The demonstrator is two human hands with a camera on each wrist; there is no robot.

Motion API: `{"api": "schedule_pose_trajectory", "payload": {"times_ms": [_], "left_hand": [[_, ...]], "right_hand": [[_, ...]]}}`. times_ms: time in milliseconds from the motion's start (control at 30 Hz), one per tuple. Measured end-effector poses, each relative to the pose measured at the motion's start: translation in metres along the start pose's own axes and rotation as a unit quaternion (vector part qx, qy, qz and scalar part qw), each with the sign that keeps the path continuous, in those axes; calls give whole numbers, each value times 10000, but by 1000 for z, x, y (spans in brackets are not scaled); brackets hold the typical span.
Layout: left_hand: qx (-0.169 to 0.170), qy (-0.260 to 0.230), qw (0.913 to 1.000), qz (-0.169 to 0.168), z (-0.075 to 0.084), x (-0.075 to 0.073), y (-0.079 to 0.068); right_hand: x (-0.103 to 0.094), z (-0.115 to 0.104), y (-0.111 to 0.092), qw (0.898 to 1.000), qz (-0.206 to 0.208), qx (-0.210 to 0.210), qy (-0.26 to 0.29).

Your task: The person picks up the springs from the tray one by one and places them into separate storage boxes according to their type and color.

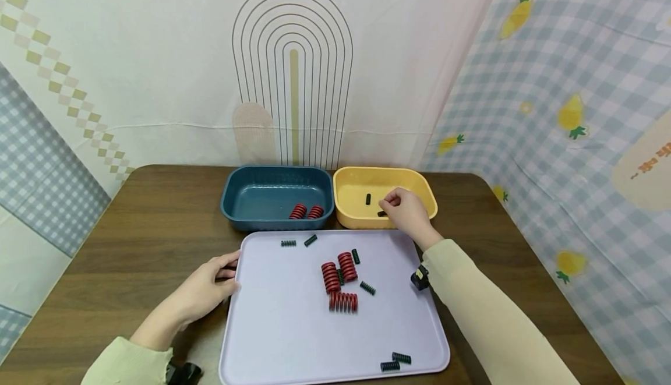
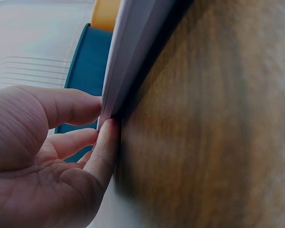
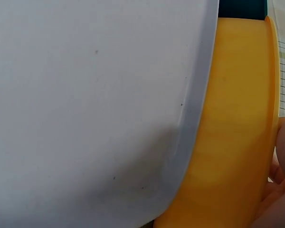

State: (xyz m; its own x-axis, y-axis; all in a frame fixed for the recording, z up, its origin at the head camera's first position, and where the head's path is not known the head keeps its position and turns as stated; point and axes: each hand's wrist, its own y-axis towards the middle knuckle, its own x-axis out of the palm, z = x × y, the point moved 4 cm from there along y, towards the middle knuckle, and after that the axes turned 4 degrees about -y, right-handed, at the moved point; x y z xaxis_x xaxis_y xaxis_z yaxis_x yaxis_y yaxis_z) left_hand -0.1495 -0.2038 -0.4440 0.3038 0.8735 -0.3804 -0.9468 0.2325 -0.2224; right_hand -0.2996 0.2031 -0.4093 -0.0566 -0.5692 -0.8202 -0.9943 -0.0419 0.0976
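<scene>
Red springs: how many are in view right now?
5. Two red springs sit side by side in the blue bin; three are clustered on the tray. More may be hidden in the bin.

No readable text, label, brand or number in any view; small orange marks on a beige patch of the checked cloth, right edge of the head view, lettering or drawing, cannot tell

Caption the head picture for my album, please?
Left hand touching a lilac rectangular tray with red and dark green coil springs; right hand over a yellow rounded tub.
</scene>
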Motion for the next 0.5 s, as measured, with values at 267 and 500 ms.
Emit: {"api": "schedule_pose_trajectory", "payload": {"times_ms": [267,500], "left_hand": [[26,4,10000,-1,1,-1,0],[41,14,10000,-3,-1,-1,0]], "right_hand": [[-11,-4,-8,9992,-17,-275,304],[-24,-14,-32,9928,-368,-1027,486]]}}
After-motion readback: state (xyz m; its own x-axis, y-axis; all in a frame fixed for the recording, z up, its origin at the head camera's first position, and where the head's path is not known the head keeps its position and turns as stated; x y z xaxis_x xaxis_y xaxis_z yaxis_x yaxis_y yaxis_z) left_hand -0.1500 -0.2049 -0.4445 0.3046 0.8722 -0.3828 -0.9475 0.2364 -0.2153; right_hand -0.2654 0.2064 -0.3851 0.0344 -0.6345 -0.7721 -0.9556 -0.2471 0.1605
